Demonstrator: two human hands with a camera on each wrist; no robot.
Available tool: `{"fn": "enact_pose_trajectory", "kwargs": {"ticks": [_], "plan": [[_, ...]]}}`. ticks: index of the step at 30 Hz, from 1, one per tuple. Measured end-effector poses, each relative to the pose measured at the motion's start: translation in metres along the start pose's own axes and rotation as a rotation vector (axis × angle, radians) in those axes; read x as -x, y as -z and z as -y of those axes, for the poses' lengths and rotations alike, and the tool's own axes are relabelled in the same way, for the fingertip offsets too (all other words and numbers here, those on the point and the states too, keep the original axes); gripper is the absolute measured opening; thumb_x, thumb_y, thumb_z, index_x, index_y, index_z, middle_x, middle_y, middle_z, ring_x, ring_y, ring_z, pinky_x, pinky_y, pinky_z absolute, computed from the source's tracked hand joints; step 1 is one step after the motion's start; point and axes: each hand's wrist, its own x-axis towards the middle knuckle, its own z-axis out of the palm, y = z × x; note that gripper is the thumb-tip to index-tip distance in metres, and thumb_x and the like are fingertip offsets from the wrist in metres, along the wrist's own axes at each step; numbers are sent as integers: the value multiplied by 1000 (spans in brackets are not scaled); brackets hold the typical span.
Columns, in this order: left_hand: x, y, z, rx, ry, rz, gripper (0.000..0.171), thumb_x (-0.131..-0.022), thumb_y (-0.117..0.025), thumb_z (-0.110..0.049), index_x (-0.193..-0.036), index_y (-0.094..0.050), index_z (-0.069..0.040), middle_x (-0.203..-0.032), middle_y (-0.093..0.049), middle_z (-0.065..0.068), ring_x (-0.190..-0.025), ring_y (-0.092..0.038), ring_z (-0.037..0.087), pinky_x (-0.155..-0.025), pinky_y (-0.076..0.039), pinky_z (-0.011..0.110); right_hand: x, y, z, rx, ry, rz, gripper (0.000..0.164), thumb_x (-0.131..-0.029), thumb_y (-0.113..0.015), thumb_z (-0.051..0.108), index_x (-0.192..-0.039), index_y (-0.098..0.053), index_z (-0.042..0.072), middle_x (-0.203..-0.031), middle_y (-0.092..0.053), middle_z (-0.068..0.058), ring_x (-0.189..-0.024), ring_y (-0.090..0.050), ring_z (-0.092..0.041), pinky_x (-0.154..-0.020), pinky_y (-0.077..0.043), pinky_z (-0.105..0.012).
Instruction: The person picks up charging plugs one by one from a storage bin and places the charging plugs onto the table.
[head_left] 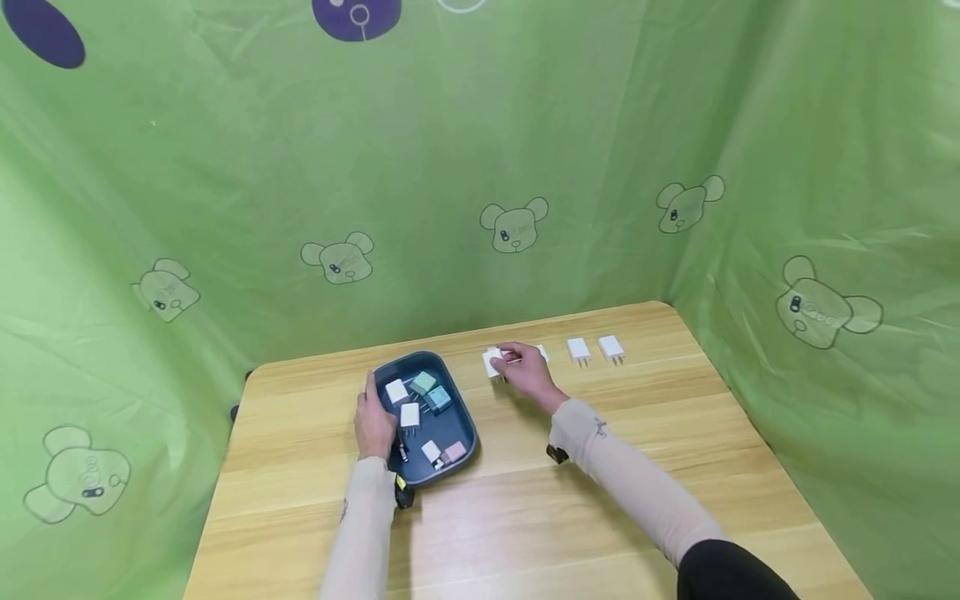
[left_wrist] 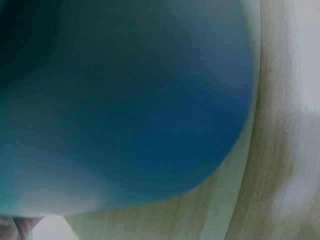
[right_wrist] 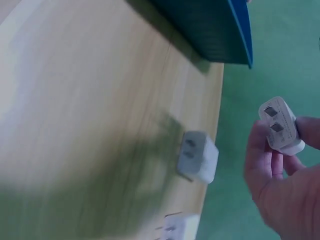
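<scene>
A white charger (right_wrist: 281,125) is in the right hand (head_left: 528,373), whose fingers and thumb pinch it by its sides, at about two o'clock from the tray (head_left: 474,433) and close to the far edge of the bench (head_left: 495,533). With only fingertips on that small, smooth body, a slip could drop it and let it roll beyond the edge. A second white charger (right_wrist: 197,157) is on the bench just by the held one, so a low knuckle might knock it over that same edge. The left hand (head_left: 375,423) grips the tray's rim at nine o'clock; pressing hard on that one side could tip the tray and slide its load. The dark blue tray holds a green charger (head_left: 423,382) towards twelve o'clock, a teal charger (head_left: 438,399) towards one, and two white ones near ten, the upper (head_left: 396,391) and the lower (head_left: 409,415). Their prongs lie close together and could catch one another. Towards five and six sit a pink block (head_left: 454,452) and a small white block (head_left: 431,451), which heavier pieces might cover. Farther out, between two and three o'clock, two more loose chargers (head_left: 578,350) (head_left: 611,347) lie on the bench, with a green curtain (head_left: 420,158) behind at twelve.
</scene>
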Motion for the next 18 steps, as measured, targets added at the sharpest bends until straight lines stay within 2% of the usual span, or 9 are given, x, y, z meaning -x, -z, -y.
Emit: {"fn": "enact_pose_trajectory", "kwargs": {"ticks": [3, 8, 14, 18], "plan": [[1, 0, 0, 4, -5, -9, 95, -83, -65, 10, -163, -22, -18, -142, -49, 30, -115, -61, 51, -106, -50, 59, 0, 6, -6, -1, -68, -21, 44, -91, -73, 19, -132, -64, 4, -111, -69, -17, -95, -67, -24, -73, -59, -24], [1, 0, 2, -1, -14, -12, 94, -83, -65, 10, -162, -23, -17, -140, -50, 30, -113, -62, 51, -104, -51, 59, 2, 9, -19, -22, -147, -47, 42, -89, -75, 16, -128, -65, 2, -99, -67, -10, -84, -62, -16, -68, -55, -21], [0, -1, 3, 4, -10, -10, 95, -83, -65, 11, -163, -22, -18, -142, -49, 30, -116, -61, 51, -106, -50, 59, 8, 7, -30, 9, -198, -30, 39, -89, -75, 18, -123, -65, 2, -109, -70, -17, -86, -67, -20, -69, -56, -23], [1, -1, 2, 4, -14, -8, 95, -83, -64, 11, -163, -22, -18, -141, -49, 30, -116, -61, 51, -106, -50, 59, 11, 4, -37, 37, -212, -18, 37, -89, -75, 19, -119, -66, 1, -109, -72, -18, -87, -68, -22, -70, -55, -23]]}}
